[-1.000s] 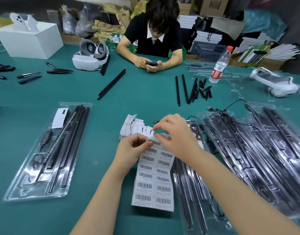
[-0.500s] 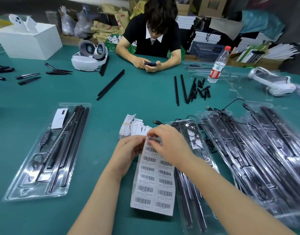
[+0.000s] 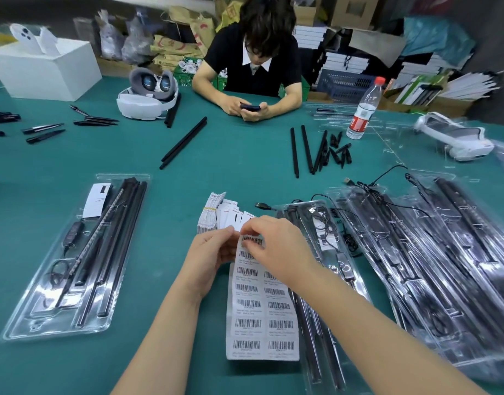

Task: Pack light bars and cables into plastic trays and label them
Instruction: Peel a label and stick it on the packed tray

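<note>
Label sheet (image 3: 261, 312) hangs below hands: left hand (image 3: 209, 259) pinches top edge, right hand (image 3: 276, 249) pinches top label.

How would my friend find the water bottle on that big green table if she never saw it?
Start at the green table and look to its far right side, beside the person with the phone. The water bottle stands upright there, by loose black sticks. It alone is tall, clear, red-capped, red-labelled.
</note>
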Available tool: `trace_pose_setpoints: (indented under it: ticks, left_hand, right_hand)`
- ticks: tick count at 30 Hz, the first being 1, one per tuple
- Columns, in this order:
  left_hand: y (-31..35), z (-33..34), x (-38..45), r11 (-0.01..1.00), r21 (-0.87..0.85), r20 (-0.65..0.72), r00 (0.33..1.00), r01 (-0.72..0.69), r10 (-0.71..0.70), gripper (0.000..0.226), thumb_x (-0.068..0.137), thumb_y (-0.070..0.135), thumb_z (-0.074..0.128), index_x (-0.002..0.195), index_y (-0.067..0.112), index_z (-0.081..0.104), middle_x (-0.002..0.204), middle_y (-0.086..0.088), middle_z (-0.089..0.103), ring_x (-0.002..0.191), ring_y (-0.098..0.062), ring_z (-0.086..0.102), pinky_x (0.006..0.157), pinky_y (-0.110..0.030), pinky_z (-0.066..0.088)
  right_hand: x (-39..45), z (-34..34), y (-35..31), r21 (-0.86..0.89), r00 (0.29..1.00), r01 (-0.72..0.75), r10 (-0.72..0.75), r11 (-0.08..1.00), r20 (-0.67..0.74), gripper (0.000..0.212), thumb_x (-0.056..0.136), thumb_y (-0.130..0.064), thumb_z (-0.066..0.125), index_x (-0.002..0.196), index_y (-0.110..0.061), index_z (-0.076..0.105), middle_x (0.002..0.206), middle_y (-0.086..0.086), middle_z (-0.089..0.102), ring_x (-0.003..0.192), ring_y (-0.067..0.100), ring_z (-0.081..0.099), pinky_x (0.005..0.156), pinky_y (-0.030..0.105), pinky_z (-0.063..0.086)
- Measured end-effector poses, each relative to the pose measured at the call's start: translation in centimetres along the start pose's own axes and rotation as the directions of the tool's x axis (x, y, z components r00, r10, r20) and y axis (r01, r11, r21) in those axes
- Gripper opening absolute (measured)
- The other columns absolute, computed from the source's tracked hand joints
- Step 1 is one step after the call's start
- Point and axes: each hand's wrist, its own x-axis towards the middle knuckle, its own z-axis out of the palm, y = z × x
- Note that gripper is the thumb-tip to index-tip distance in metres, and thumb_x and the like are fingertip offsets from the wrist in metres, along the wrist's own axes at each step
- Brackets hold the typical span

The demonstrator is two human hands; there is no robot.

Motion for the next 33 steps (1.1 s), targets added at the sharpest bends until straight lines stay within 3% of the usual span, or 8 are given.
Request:
trace_pose_setpoints:
  ticks: [5, 12, 16, 22, 24, 26, 29, 33]
  left_hand:
    - [-0.1, -0.1, 0.1, 1.000, 0.005, -0.067, 0.997, 0.026, -0.025, 0.052, 0.084, 0.044, 0.067, 0.085, -0.007, 0.070, 0.082, -0.019, 0.068, 0.073, -0.027, 0.063, 0.069, -0.036, 0.053]
    - [0.6, -0.1, -0.2, 0.992, 0.117, -0.016, 0.999, 0.045, -0.043, 0.033, 0.076, 0.032, 0.071, 0.054, 0.017, 0.051, 0.056, 0.003, 0.044, 0.050, -0.012, 0.039, 0.047, -0.022, 0.035]
    - [1.2, -0.6, -0.2, 0.971, 0.238, -0.111, 0.994, 0.037, -0.010, 0.042, 0.084, 0.030, 0.070, 0.057, 0.019, 0.040, 0.057, 0.000, 0.029, 0.053, -0.017, 0.022, 0.048, -0.023, 0.021]
    - [1.9, -2.1, -0.1, 0.898, 0.437, -0.198, 0.979, 0.046, 0.046, 0.048, 0.094, 0.025, 0.065, 0.048, 0.020, 0.053, 0.046, 0.010, 0.035, 0.046, -0.011, 0.024, 0.046, -0.023, 0.024]
    - [2.0, -2.7, -0.1, 0.836, 0.546, -0.210, 0.975, 0.050, 0.078, 0.043, 0.095, 0.029, 0.063, 0.055, 0.014, 0.058, 0.045, 0.013, 0.038, 0.044, -0.008, 0.027, 0.047, -0.020, 0.026]
    - [1.7, -3.0, 0.1, 0.725, 0.686, -0.235, 0.962, 0.066, 0.135, 0.044, 0.096, 0.037, 0.061, 0.064, 0.007, 0.057, 0.048, 0.010, 0.039, 0.046, -0.009, 0.030, 0.049, -0.024, 0.029]
    - [1.4, -2.9, 0.4, 0.552, 0.827, -0.292, 0.922, 0.109, 0.255, 0.038, 0.097, 0.039, 0.057, 0.069, 0.013, 0.060, 0.055, 0.008, 0.053, 0.053, -0.013, 0.044, 0.053, -0.029, 0.036]
    - [1.7, -2.2, -0.1, 0.440, 0.888, -0.343, 0.828, 0.133, 0.443, 0.014, 0.098, 0.035, 0.054, 0.094, 0.026, 0.065, 0.085, 0.007, 0.055, 0.071, -0.011, 0.051, 0.065, -0.032, 0.039]
  right_hand:
    - [-0.1, 0.3, -0.3, -0.023, 0.997, 0.068, -0.069, 0.997, -0.030, 0.006, 0.090, -0.025, 0.067, 0.094, -0.023, 0.071, 0.094, -0.009, 0.071, 0.085, 0.014, 0.058, 0.084, 0.031, 0.043]
    - [-0.1, 0.2, -0.4, -0.077, 0.972, 0.232, -0.234, 0.970, -0.016, 0.004, 0.088, -0.015, 0.066, 0.088, -0.017, 0.069, 0.088, -0.004, 0.070, 0.081, 0.020, 0.062, 0.085, 0.041, 0.047]
    - [-0.6, 0.5, -0.1, -0.114, 0.941, 0.322, -0.331, 0.940, -0.066, 0.003, 0.088, -0.014, 0.066, 0.087, -0.016, 0.068, 0.093, -0.005, 0.071, 0.092, 0.017, 0.064, 0.095, 0.038, 0.045]
    - [-2.1, 0.2, -0.8, -0.032, 0.910, 0.386, -0.386, 0.922, -0.151, 0.002, 0.088, -0.009, 0.068, 0.088, -0.009, 0.069, 0.087, 0.001, 0.071, 0.090, 0.023, 0.068, 0.090, 0.040, 0.050]
    - [-2.7, -0.2, -1.3, 0.093, 0.930, 0.326, -0.302, 0.941, -0.210, 0.003, 0.089, -0.012, 0.069, 0.091, -0.010, 0.071, 0.090, -0.003, 0.072, 0.092, 0.017, 0.068, 0.088, 0.036, 0.050]
    - [-3.2, -0.8, -1.9, 0.390, 0.976, 0.143, -0.065, 0.910, -0.206, 0.006, 0.091, -0.020, 0.070, 0.095, -0.016, 0.071, 0.092, -0.010, 0.072, 0.093, 0.010, 0.067, 0.087, 0.028, 0.052]
    - [-3.1, -1.7, -1.9, 0.779, 0.952, -0.130, 0.296, 0.613, -0.074, 0.011, 0.088, -0.017, 0.074, 0.097, -0.019, 0.069, 0.094, -0.005, 0.074, 0.090, 0.012, 0.070, 0.082, 0.023, 0.056]
    - [-3.4, -2.4, -0.6, 0.833, 0.876, -0.272, 0.482, 0.482, 0.008, 0.027, 0.083, 0.001, 0.074, 0.100, -0.020, 0.067, 0.100, -0.001, 0.074, 0.087, 0.016, 0.072, 0.084, 0.032, 0.059]
